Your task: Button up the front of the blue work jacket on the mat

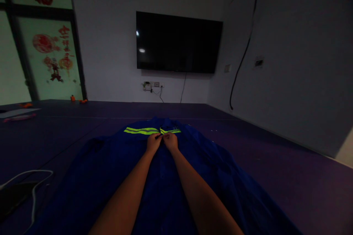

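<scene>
A blue work jacket [110, 169] lies spread on the floor before me, its collar end away from me. A yellow-green reflective stripe [142, 131] crosses its chest and is split at the front opening. My left hand [153, 143] pinches the jacket's front edge just below the stripe. Close beside it, my right hand [170, 141] is closed on the other front edge, with the fingertips of both hands nearly meeting. Whether a button or other fastener sits between the fingers is too dark and small to make out.
A white cable [34, 191] curls by a dark flat object [16, 198] at the lower left. Orange items [82, 101] lie near the glass door [46, 58]. A television [179, 42] hangs on the far wall, and a black cord [242, 60] dangles along the right wall.
</scene>
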Demonstrator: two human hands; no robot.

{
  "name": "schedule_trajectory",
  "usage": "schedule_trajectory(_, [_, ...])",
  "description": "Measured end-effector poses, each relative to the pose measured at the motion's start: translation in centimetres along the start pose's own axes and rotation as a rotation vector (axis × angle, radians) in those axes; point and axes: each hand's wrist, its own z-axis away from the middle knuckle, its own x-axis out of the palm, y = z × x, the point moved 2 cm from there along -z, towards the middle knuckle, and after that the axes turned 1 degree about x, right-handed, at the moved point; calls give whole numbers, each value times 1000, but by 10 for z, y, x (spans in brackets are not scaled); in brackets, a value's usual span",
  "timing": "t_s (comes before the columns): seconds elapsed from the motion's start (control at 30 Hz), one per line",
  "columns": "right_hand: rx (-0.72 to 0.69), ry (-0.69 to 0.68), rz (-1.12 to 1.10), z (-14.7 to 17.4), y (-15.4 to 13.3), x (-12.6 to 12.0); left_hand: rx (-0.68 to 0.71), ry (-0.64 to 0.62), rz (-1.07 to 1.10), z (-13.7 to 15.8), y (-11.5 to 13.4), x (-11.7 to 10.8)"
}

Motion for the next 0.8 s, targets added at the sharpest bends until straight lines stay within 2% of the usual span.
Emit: schedule_trajectory(0.8, [50, -19, 33, -1, 2, 0, 122, 6, -9, 0, 2, -2])
